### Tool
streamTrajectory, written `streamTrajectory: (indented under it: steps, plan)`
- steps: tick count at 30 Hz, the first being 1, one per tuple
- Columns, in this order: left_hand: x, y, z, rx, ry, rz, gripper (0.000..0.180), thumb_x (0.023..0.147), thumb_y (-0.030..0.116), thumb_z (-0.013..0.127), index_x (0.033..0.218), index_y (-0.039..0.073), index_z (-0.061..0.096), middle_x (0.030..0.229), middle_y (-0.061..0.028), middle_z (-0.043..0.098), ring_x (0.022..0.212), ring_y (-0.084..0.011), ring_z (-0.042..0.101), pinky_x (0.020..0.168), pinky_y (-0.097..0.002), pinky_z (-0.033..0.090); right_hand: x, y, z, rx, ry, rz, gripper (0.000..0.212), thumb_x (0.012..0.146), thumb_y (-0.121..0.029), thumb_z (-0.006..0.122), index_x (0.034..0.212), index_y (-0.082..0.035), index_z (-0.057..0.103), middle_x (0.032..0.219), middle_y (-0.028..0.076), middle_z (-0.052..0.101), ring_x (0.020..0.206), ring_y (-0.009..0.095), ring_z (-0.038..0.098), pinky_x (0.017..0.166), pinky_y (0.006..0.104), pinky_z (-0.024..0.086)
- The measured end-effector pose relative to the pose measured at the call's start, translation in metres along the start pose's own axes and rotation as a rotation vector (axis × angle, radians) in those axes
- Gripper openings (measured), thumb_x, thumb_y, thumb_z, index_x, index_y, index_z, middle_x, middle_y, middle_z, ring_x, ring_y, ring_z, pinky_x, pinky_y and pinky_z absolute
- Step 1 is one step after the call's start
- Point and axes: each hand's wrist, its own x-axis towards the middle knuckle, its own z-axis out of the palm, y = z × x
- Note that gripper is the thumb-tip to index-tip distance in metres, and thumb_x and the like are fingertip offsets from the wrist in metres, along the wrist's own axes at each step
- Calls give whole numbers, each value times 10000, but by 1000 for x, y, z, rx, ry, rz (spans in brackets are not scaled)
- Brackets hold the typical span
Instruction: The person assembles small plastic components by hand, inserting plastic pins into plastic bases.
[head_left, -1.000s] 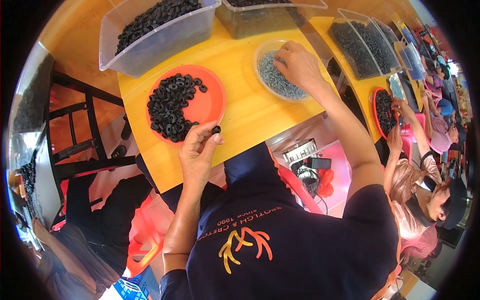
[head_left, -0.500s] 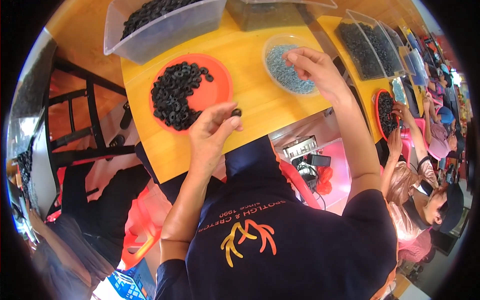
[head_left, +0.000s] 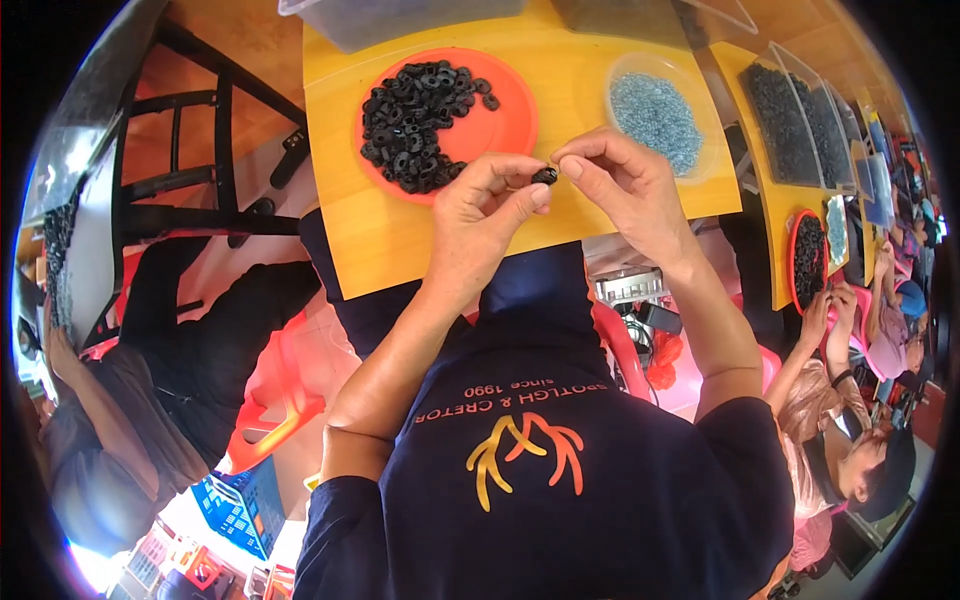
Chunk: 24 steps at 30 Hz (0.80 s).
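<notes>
My left hand [head_left: 490,205] pinches a small black ring-shaped part [head_left: 545,175] between thumb and fingertips, above the table's near edge. Right beside it, my right hand [head_left: 625,185] has its thumb and forefinger pressed together, almost touching the part; whatever they hold is too small to make out. Behind my left hand lies a round orange-red plate [head_left: 495,130], heaped on its left side with similar black ring-shaped parts [head_left: 410,125]. A round clear tub of small silvery-blue pieces [head_left: 655,120] stands just beyond my right hand.
The yellow table [head_left: 370,245] also carries translucent bins [head_left: 400,20] at its far edge. To the right, a co-worker [head_left: 835,420] handles things by another red plate [head_left: 795,260] of black parts. A black metal frame [head_left: 215,150] stands left, and another person [head_left: 110,430] sits there.
My right hand has moved from over the tub of silvery-blue pieces to my left hand. The left still holds the black part, and the view has shifted.
</notes>
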Motion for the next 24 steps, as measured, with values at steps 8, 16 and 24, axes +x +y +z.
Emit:
streamTrajectory:
  steps: [8,16,24]
  plan:
    - [-13,-11,-5,-67,34,-61,166,915,-11,668,1077,-26,635,959,-55,677,841,-102,641,751,-242,533,-13,3,22,-335,67,-251,127,879,-71,701,974,13,703,914,88,660,726,152,624,641,277,504]
    - [-36,-14,-25,-1,108,-95,149,920,-27,648,1067,-21,628,945,-56,672,840,-100,642,758,-246,537,-17,11,33,-667,-37,-442,190,838,-85,714,1016,-17,706,957,110,691,827,274,655,695,371,544]
    - [-55,-14,-54,108,126,-97,175,933,-6,643,1104,-18,608,986,-71,661,863,-150,662,793,-296,557,53,31,43,-661,-177,-402,152,872,-143,688,982,-42,716,931,103,679,888,306,629,772,394,515]
